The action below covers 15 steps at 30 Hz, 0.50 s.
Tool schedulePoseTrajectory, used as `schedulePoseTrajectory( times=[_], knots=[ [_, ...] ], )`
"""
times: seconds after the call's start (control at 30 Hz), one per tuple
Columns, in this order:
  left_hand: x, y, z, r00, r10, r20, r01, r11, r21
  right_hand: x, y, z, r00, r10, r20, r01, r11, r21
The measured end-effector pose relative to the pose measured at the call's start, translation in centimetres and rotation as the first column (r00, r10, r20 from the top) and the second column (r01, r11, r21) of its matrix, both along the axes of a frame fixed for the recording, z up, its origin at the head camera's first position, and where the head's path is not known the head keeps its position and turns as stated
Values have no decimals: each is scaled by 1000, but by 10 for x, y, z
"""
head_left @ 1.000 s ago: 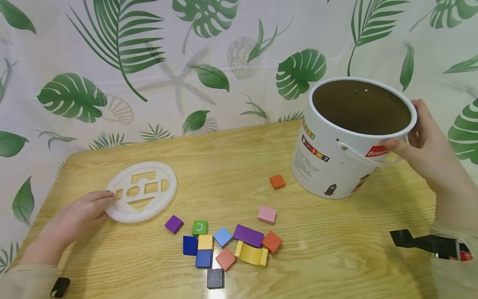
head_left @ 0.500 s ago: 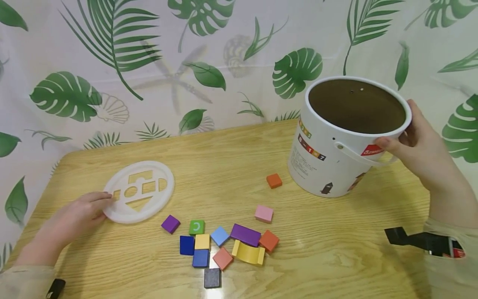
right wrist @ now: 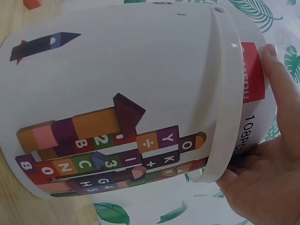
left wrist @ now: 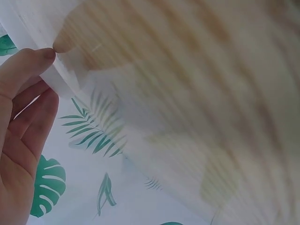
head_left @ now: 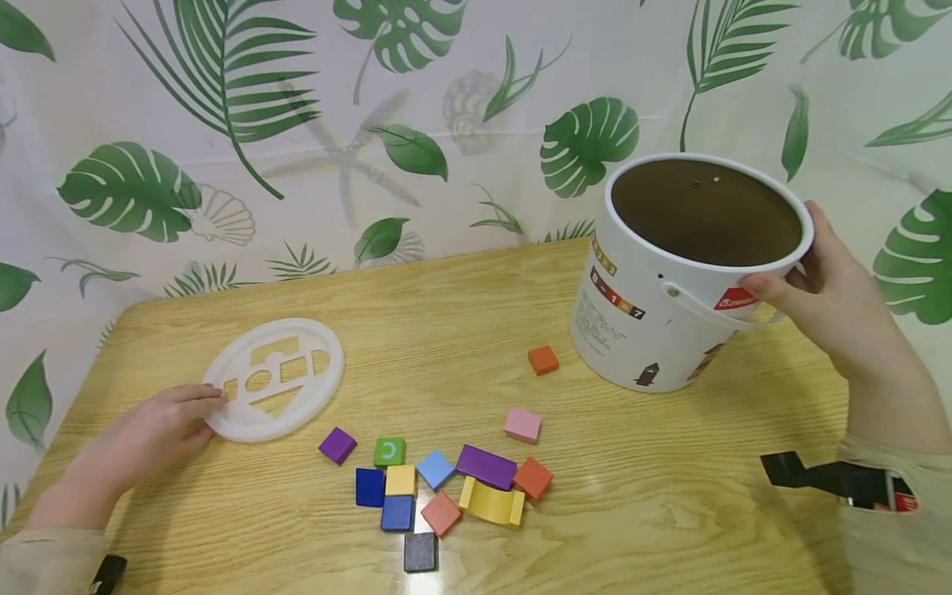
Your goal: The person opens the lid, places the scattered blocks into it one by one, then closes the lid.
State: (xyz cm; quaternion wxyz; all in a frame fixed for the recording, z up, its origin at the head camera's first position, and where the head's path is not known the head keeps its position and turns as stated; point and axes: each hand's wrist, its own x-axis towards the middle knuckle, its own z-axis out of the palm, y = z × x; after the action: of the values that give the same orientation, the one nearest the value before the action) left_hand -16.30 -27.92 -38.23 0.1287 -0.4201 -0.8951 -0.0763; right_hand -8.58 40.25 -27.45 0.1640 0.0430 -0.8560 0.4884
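Note:
On the left of the head view, my left hand (head_left: pixel 159 426) pinches the edge of a round white shape-sorter lid (head_left: pixel 321 395) with cut-out holes. In the left wrist view the thumb (left wrist: pixel 43 54) presses one face while the other fingers lie behind the edge. At the right, my right hand (head_left: pixel 840 306) grips a white printed bucket (head_left: pixel 632 343) just below its rim, thumb on the near side over the red label. The bucket stands on the table with its mouth up; no blocks show inside. Its white handle (right wrist: pixel 225 93) hangs down along the side.
Several coloured wooden blocks lie on the wooden table (head_left: pixel 416 330), among them a yellow arch (head_left: pixel 491 504), a long purple block (head_left: pixel 486 466) and a black block (head_left: pixel 421 552). An orange block (head_left: pixel 544 360) lies near the bucket. A leaf-patterned cloth (head_left: pixel 446 107) hangs behind.
The whole head view has shifted slightly, so everything sits a little further left. Both hands keep their hold on the lid and the bucket, with no other visible change.

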Motion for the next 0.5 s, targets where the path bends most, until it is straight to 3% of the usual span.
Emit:
schedulePoseTrajectory(
  times=[0.2, 0.33, 0.5],
  knots=[
    [2, -5, -1, 1000, 7, 25, -8, 999, 33, -4, -4, -2, 999, 34, -17, -34, 998, -50],
    [7, 5, 9, 995, 56, 88, -61, 997, 57, -5, -6, -2, 998, 49, -36, -53, 994, -98],
    [22, 44, 32, 956, 134, 260, -171, 977, 124, -4, -6, -2, 996, 54, -69, -63, 989, -134]
  ],
)
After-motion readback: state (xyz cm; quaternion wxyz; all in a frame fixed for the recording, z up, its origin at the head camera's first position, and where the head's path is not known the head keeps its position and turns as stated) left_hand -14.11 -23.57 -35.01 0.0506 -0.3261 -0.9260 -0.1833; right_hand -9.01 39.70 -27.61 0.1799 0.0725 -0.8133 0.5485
